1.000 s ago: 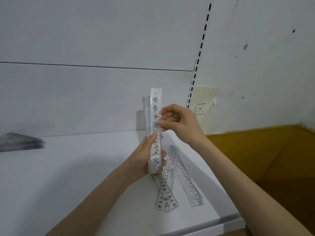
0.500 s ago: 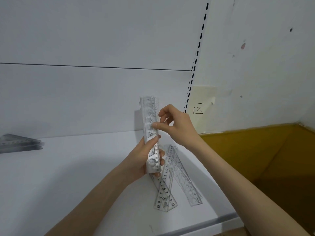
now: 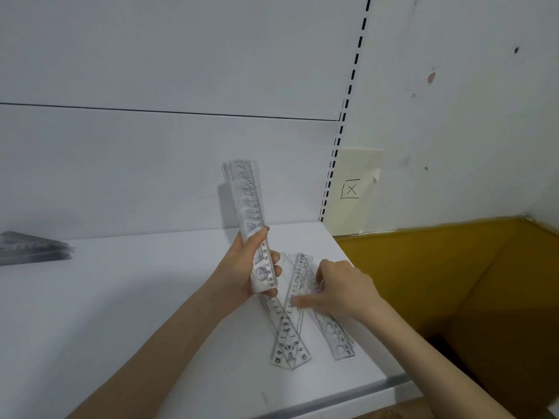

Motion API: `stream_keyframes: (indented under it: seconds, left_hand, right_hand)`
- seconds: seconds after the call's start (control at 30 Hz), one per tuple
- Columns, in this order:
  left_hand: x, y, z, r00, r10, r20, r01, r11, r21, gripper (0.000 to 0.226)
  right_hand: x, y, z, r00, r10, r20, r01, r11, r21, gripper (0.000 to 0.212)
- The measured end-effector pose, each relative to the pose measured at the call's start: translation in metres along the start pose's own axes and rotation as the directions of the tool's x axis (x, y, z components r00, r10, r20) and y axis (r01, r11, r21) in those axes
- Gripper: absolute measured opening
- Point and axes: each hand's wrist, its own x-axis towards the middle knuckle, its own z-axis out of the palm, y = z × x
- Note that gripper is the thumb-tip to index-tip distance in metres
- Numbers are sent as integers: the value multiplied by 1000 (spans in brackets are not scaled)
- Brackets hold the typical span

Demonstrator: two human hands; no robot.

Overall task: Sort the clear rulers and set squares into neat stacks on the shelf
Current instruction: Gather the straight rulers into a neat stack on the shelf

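Your right hand [image 3: 341, 285] has left the bundle of rulers [image 3: 248, 207] and dropped onto the loose rulers [image 3: 290, 337] lying flat, perhaps pinching one. The ruler that stood proud now sits level in the bundle, which leans further left.

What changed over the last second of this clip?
The right hand let go of the upright ruler bundle and dropped to the loose rulers on the shelf, now touching them. The left hand still grips the bundle; the set squares at far left have not moved.
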Motion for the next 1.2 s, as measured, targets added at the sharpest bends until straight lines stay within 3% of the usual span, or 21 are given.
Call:
stream_keyframes:
  seconds: [0.2, 0.27, 0.43, 0.53, 0.73, 0.93, 1.2]
  left_hand:
    - [-2, 0, -1, 1000, 4, 3, -4, 1000, -30, 38]
    - [-2, 0, -1, 1000, 0, 7, 0, 1000, -28, 39]
    - [-2, 0, 0, 1000, 2, 23, -2, 1000, -19, 53]
    - [-1, -1, -2, 1000, 6, 26, -6, 1000, -21, 50]
    - [-2, -4, 0, 999, 5, 49, -4, 1000, -8, 60]
    - [-2, -3, 0, 998, 4, 65, -4, 1000, -8, 62]
    - [-3, -3, 2, 996, 10, 86, -10, 1000, -7, 58]
  right_hand:
    - [1, 19, -4, 999, 9, 49, -29, 904, 426, 36]
    - [1, 28, -6, 998, 8, 56, -41, 792, 609, 23]
    - [-7, 41, -30, 998, -62, 25, 4, 428, 904, 20]
    - [-13, 38, -43, 989, -147, -6, 56, 341, 938, 30]
    - [-17, 36, -51, 950, -309, 37, 53, 279, 959, 58]
    - [-21, 34, -54, 896, -444, 6, 94, 202, 975, 38]
    - [-20, 31, -53, 881, -466, -79, 189, 196, 962, 27]
